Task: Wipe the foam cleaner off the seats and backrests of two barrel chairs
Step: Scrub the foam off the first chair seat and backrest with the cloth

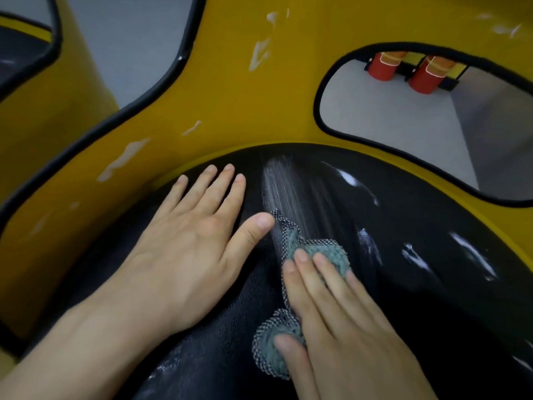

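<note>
Pressing teal cloth [318, 251] onto middle of black seat [427, 232] with right hand [343, 324], fingers straight and close together, cloth bunched under them and poking out past fingertips and thumb. Resting left hand [196, 243] flat on seat's left side, fingers spread, thumb just beside cloth edge. Farther back on seat, smeared foam streaks [277, 183]; beyond seat, yellow backrest [236, 116] with foam patches [259, 53], second chair [43, 105] far left of seat.
</note>
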`<state>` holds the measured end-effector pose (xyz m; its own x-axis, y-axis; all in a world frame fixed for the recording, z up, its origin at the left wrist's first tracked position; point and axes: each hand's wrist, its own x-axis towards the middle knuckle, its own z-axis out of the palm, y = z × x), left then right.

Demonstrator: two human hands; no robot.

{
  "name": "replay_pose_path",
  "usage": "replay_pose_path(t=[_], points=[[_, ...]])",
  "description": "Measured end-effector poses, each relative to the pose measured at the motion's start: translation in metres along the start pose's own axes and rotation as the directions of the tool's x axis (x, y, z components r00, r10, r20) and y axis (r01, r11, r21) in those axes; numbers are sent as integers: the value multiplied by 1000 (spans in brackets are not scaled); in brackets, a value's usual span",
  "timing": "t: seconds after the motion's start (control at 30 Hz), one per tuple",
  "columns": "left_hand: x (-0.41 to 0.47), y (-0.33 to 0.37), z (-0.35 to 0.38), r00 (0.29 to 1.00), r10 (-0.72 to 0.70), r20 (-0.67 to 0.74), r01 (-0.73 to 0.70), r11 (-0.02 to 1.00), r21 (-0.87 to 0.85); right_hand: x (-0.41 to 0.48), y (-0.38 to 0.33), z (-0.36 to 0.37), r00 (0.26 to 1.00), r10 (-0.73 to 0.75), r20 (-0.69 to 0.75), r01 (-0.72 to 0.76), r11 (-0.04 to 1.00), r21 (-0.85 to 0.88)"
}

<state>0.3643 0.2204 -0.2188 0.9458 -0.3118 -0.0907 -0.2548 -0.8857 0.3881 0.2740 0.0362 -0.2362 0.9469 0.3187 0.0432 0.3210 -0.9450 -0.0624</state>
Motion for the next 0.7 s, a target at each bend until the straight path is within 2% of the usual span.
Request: replay_pose_path(t=[0.3, 0.4, 0.6, 0.7], points=[[-1, -1, -1, 1000, 6, -18, -7, 1000, -18, 118, 13, -17, 983, 33, 179, -39, 999, 27], [1, -1, -1, 1000, 6, -12, -6, 1000, 6, 96, 10, -18, 985, 22, 171, -25, 1000, 15], [0, 0, -1, 1000, 8, -11, -8, 1000, 21, -12, -5, -10, 999, -4, 41, 3, 1000, 16], [0, -1, 1, 1000, 13, -24, -12, 1000, 19, -11, -6, -7, 999, -7, 41, 7, 1000, 6]])
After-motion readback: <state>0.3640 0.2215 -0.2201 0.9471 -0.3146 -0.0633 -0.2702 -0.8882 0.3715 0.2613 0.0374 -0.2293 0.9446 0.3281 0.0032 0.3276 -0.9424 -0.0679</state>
